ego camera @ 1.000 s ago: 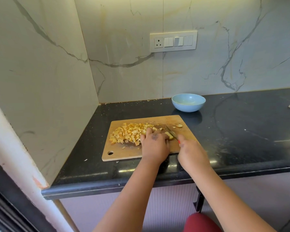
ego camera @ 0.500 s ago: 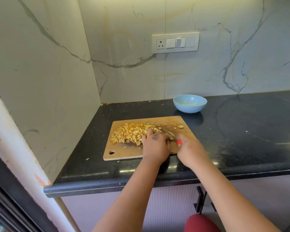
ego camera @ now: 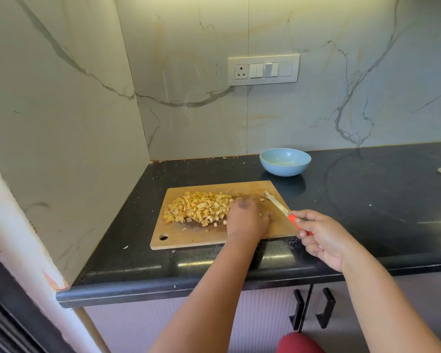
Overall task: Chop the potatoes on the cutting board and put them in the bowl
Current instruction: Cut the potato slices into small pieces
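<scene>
Although the small yellow potato cubes (ego camera: 199, 207) already lay in a big heap on the flat wooden cutting board (ego camera: 189, 240), none of them had gone into the round light blue bowl (ego camera: 285, 161) yet. The bowl sat on the shiny black stone counter (ego camera: 367, 200), just behind the far right corner of the board, and it looked empty except for a pale smear at the bottom.

The left hand (ego camera: 247, 220) rested palm down on the board, right at the edge of the heap. Its fingers looked bent over something, but what was under them was hidden, so it was not clear if it held a piece.

The right hand (ego camera: 321, 238) pinched the red handle of a little knife with a thin pale blade (ego camera: 278, 205). Its thumb and fingers were curled round the handle. The blade pointed up and away over the right side of the board, lifted off the potato. One or two small bits (ego camera: 262, 199) lay near the blade tip.

So the chopping looked almost done, or fully done. The big job left was moving the whole heap from the board into the bowl.
</scene>
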The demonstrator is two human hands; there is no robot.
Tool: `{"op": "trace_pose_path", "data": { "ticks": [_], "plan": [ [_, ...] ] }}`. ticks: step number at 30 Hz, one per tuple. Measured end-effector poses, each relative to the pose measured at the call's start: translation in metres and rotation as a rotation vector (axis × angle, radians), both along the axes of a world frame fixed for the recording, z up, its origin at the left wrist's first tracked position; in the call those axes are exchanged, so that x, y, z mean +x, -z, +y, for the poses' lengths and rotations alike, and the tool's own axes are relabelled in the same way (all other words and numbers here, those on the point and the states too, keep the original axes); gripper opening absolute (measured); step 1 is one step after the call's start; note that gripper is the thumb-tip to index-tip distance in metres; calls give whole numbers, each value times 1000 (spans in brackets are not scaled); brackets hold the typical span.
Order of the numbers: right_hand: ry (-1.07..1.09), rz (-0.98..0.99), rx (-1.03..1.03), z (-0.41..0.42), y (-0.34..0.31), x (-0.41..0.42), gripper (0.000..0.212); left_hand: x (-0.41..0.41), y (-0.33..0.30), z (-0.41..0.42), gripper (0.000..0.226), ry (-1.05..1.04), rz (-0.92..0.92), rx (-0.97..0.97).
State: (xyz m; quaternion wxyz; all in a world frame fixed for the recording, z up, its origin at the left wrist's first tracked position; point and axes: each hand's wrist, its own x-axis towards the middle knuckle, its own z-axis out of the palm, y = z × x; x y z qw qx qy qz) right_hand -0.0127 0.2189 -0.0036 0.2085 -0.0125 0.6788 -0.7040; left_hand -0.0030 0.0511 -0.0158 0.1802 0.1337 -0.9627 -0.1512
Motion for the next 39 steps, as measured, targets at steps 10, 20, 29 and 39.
{"op": "trace_pose_path", "data": {
  "ticks": [10, 20, 29, 39],
  "plan": [
    [-56, -62, -85, 3, 1, -7, 24, -11, -1, -21, 37, 154, 42, 290],
    [-89, -112, -214, 4, 0, -5, 24, -27, -14, 3, 17, 44, 147, 1525],
    [-41, -50, -240, 2, 4, -4, 25, -10, -19, -16, 9, 75, 153, 840],
    [-24, -20, -205, 2, 2, 0, 25, -20, -28, -11, 38, 270, -128, 128]
  ]
}}
